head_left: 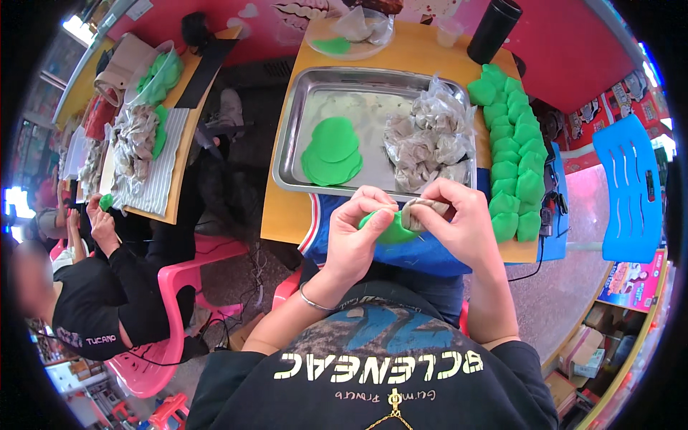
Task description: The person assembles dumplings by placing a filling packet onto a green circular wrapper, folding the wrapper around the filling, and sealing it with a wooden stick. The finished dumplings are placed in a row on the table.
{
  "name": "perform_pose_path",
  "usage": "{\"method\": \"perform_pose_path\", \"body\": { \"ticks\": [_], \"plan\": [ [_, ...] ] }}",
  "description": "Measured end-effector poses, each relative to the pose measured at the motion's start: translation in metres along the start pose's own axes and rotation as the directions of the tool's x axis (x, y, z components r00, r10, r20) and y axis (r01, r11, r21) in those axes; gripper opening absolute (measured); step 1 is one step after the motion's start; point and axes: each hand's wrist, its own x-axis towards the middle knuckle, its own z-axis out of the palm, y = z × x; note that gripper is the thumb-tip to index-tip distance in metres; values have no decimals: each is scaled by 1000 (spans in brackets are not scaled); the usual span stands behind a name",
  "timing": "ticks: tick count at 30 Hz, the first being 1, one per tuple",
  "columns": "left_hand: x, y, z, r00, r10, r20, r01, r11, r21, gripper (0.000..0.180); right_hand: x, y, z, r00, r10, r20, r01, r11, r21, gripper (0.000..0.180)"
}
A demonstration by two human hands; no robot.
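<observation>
My left hand [356, 236] cups a round green dough wrapper [390, 228] just in front of the table's near edge. My right hand [462, 223] presses a lump of grey-brown filling [418, 210] onto that wrapper with thumb and fingers. Both hands touch the same piece. Behind them a metal tray [295, 125] holds a stack of flat green wrappers [331, 150] on the left and a clear plastic bag of grey filling [430, 140] on the right. Several folded green dumplings [514, 154] lie in rows along the table's right side.
A black cylinder [494, 29] and a plate with a bag [352, 36] stand at the table's far end. To the left, another person's hands [100, 222] hold green dough at a second table [188, 129]. A blue chair [634, 190] stands on the right, pink chairs [193, 276] below left.
</observation>
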Motion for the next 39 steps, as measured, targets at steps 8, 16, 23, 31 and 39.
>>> {"method": "perform_pose_path", "body": {
  "ticks": [8,16,23,31,39],
  "plan": [
    [1,0,6,998,-36,-52,30,994,-105,6,-14,7,12,994,-91,57,62,920,387,12],
    [-3,-6,1,992,-115,-56,117,993,34,4,-12,4,20,944,-322,-72,298,926,-233,15],
    [0,-2,3,988,-141,-59,139,989,-41,2,-16,24,34,969,-165,-183,211,940,268,24],
    [-2,-2,6,982,-181,-53,173,976,-136,2,-25,29,34,959,-135,-249,204,939,276,27],
    [-1,0,3,982,-176,-73,166,979,-121,1,-24,19,38,920,-351,-174,358,934,7,31]
  ]
}}
